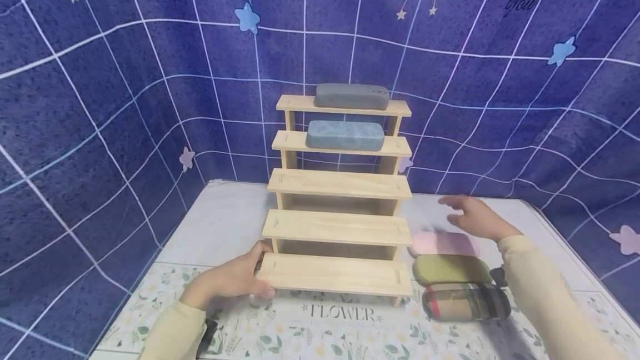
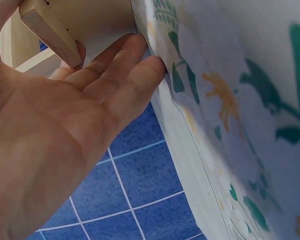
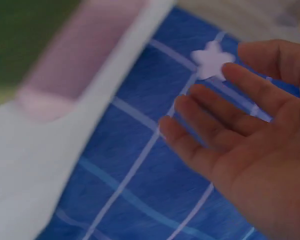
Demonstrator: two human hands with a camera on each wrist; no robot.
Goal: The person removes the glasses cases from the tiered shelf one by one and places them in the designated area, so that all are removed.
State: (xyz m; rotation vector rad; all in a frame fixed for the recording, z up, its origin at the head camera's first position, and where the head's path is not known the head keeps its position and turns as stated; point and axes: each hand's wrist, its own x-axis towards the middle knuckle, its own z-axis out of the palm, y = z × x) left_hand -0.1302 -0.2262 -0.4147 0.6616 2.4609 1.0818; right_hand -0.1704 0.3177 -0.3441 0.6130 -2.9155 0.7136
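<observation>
Gripping the end of the lowest step (image 1: 335, 274) of the wooden stand (image 1: 339, 183) in the head view, my left hand (image 1: 232, 278) has thumb and fingers around it; a tug there could, I judge, tilt the stand and spill the blue case (image 1: 345, 135) and grey case (image 1: 352, 96), well above those fingers. My right hand (image 1: 472, 216) hangs near the pink case (image 1: 445, 244), empty, fingers parted; a careless sweep might knock that into the green case (image 1: 451, 269) and plaid case (image 1: 467, 301). In the left wrist view, the wood sits between thumb and fingertips, so twisting could slip it loose. In the right wrist view, my loosely spread fingers touch nothing; misjudging the gap to the pink case, apart from their tips, could mean fumbling it.
</observation>
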